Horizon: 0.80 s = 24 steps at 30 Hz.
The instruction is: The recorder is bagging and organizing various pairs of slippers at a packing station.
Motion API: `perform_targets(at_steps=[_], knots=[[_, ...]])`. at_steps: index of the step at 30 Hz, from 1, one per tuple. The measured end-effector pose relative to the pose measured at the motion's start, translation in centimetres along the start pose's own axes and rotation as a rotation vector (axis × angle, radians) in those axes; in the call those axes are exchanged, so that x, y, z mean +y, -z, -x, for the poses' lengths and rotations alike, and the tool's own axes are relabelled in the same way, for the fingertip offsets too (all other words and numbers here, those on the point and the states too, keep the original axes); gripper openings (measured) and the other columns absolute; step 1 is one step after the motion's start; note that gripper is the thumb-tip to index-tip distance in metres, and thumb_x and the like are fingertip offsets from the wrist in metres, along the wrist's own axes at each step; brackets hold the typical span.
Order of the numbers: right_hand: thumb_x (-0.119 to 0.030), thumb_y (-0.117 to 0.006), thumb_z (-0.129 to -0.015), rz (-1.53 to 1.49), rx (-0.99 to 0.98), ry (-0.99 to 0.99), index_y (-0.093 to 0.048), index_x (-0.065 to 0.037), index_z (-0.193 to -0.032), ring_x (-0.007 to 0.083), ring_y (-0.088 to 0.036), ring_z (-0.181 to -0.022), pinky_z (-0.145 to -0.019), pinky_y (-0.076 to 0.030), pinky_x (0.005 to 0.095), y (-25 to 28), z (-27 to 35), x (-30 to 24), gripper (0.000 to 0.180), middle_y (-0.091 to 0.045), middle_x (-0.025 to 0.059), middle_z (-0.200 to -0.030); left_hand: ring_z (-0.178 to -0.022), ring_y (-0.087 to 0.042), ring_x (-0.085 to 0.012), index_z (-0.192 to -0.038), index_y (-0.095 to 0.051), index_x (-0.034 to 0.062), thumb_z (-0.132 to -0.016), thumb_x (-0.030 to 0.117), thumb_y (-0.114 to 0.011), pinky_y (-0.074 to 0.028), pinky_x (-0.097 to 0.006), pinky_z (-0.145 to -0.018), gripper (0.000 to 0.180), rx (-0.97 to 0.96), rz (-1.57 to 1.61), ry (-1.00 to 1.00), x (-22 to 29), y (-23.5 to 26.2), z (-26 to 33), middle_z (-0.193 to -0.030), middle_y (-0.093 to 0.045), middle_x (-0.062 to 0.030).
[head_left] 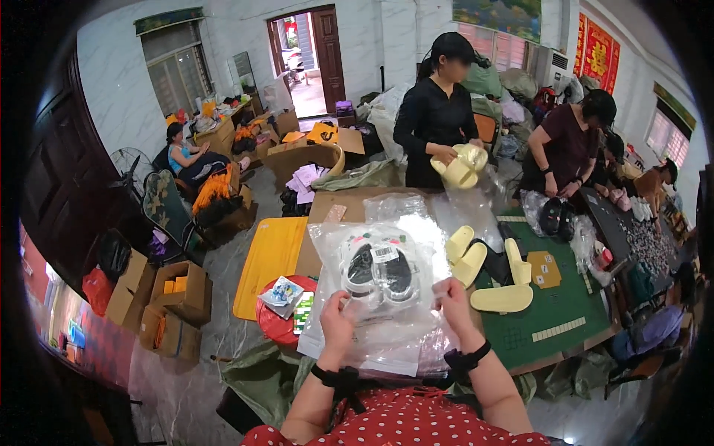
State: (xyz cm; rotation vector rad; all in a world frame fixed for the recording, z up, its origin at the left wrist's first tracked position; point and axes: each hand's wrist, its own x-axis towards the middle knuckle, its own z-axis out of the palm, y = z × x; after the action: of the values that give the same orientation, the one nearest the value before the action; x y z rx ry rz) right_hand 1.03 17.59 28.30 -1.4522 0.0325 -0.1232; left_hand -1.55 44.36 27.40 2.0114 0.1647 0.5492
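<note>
A clear plastic bag (327, 249) lies spread in front of me over a stack of clear plastic. Inside it is a pair of white slippers (401, 256) with dark insides, pink and green bits at the top and a small white label. My left hand (338, 322) pinches the bag's near left edge. On the other side, my right hand (455, 306) is closed on the bag's right edge. Just beyond my right hand lie pale yellow slides (468, 265), and another yellow slide (502, 299) rests on the green table surface.
Left of the bag, a red round stool (269, 321) bears a small packet (282, 292) and a phone (303, 312). A yellow board (271, 260) stands behind. Across the table a co-worker (439, 126) holds yellow slides; others work at right. Cardboard boxes (175, 331) sit on the left floor.
</note>
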Motion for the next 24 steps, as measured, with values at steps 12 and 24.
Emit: perform_targets(at_steps=[12,24], knots=[[-0.008,-0.07,-0.079,0.427,-0.577,0.007,-0.051,-0.005,-0.085,0.0094,-0.047,-0.082,-0.078,-0.042,0.026,5.4,6.2,-3.8,0.021,-0.05,-0.0016,-0.083,-0.056,-0.047,-0.0162,-0.09,-0.064,0.0074,-0.074,0.011,-0.077,-0.041,-0.03,-0.055,0.021,-0.112,0.047,0.051,0.1,1.3,1.4,-0.062,-0.05,-0.0029],[-0.018,-0.074,-0.081,0.514,-0.276,0.301,-0.063,-0.004,-0.093,0.02,-0.06,-0.08,-0.07,-0.048,0.0299,-2.9,6.4,-9.8,0.022,-0.061,0.0081,-0.088,-0.105,-0.057,-0.0235,-0.129,-0.056,0.0113,-0.074,0.011,-0.074,-0.049,-0.03,-0.076,0.057,-0.451,0.138,-0.044,0.3,5.9,2.0,-0.129,-0.049,-0.0127]])
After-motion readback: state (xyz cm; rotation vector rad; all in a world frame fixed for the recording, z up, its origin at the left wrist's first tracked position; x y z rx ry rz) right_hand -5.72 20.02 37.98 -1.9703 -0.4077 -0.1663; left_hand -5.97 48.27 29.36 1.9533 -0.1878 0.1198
